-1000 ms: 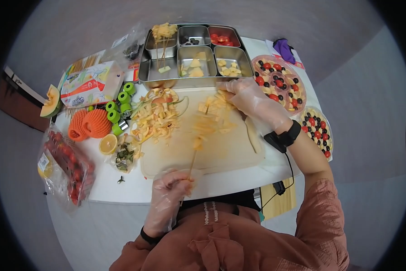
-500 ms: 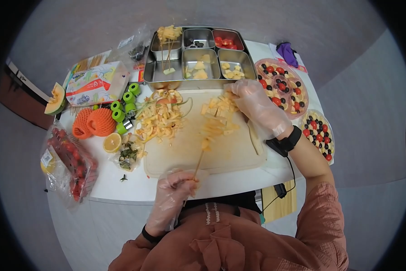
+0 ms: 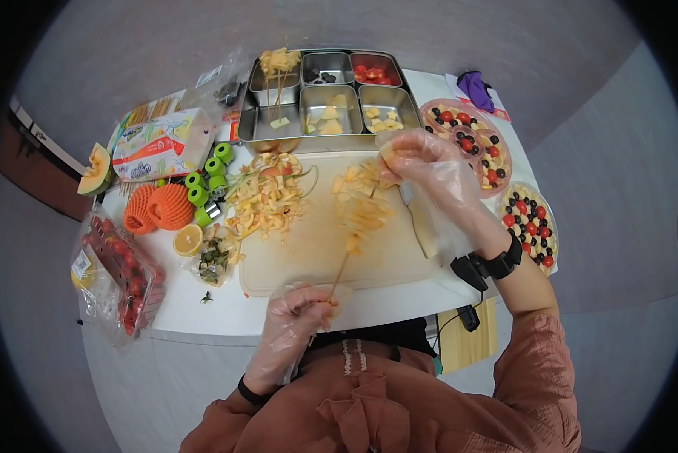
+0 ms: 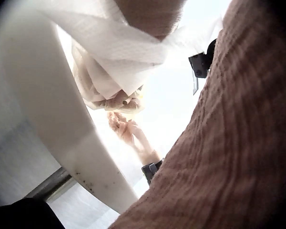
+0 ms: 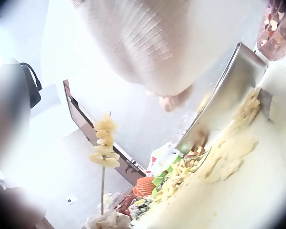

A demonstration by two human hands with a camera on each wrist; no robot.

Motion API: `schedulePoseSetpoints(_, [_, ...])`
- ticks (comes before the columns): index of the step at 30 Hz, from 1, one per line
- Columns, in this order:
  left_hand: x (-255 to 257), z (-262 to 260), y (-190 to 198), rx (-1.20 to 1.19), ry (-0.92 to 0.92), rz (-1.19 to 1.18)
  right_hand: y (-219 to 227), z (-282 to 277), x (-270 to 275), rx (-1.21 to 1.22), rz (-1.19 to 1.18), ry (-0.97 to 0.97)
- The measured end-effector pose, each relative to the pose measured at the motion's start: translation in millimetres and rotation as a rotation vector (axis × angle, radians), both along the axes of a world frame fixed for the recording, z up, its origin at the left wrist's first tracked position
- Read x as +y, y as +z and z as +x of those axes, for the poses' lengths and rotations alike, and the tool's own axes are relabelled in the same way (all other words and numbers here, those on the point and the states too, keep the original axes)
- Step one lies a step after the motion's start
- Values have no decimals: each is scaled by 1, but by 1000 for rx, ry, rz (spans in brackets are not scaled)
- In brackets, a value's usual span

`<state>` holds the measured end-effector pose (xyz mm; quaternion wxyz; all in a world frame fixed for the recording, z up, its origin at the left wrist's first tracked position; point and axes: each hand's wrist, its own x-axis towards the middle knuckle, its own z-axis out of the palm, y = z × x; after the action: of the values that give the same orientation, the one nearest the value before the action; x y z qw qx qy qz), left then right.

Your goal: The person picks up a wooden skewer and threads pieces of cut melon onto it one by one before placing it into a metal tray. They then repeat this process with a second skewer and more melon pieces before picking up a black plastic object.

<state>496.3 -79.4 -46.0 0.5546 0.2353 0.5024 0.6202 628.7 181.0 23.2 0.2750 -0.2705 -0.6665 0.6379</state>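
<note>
My gloved left hand (image 3: 293, 321) grips the lower part of a wooden skewer (image 3: 341, 273) at the near edge of the table. Thin pale-yellow fruit slices (image 5: 105, 143) are threaded along its upper part, and the tip pokes out above them. Over the far right of the cutting board (image 3: 301, 260), my gloved right hand (image 3: 433, 166) pinches a pale-yellow fruit slice (image 3: 388, 155), partly hidden by the fingers. Loose cut fruit (image 3: 354, 179) lies on the board just left of that hand. A knife (image 3: 422, 230) rests at the board's right side.
Behind the board stands a steel tray (image 3: 331, 142) with several fruit compartments. Peel scraps (image 3: 267, 200) heap on the board's left. Two fruit platters, one pink (image 3: 507, 162), sit at right. Boxed tomatoes (image 3: 127, 283), orange foam nets (image 3: 169, 205) and a tissue pack (image 3: 161, 143) are at left.
My right hand has drawn back from the loose fruit, rising and turning with a slice at its fingertips. The left hand keeps its grip; the skewer has swung slightly right.
</note>
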Motion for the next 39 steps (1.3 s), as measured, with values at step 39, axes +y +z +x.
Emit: schedulePoseSetpoints(39, [-3,2,-4,-131,-42,6,9,10,-53,16,327,-6])
